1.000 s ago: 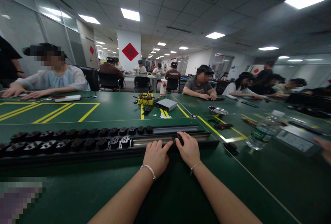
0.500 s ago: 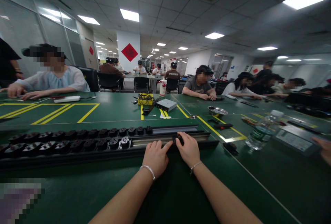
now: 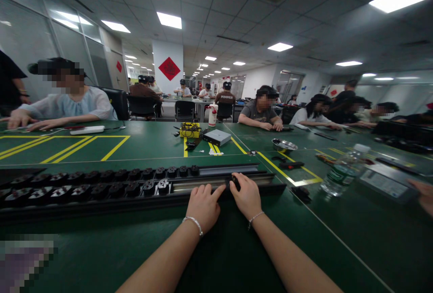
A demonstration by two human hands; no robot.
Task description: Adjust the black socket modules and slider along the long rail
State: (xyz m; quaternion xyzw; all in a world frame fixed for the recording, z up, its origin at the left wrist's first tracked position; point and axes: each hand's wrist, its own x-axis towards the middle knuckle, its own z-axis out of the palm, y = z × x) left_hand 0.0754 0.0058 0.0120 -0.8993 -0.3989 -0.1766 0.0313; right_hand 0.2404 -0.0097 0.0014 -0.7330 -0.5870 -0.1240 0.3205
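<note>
A long black track rail with a metal-lined channel lies across the table before me. Several black socket modules, some with bright metal parts, sit in its left stretch. My left hand rests over the rail's front wall, fingers bent over the edge, its index finger reaching right toward a small black module. My right hand has its fingers curled round that module at the channel's right part. Its underside and my left thumb are hidden. Behind runs a second track rail, also with modules.
A water bottle and a grey metal box stand to the right, near another person's hand. Farther back are a metal bowl, a flat grey box and a yellow box with cables. Co-workers sit around the table.
Both my hands and the small module hold almost the same place. At the left, a dark flat thing has come into view behind the rails.
</note>
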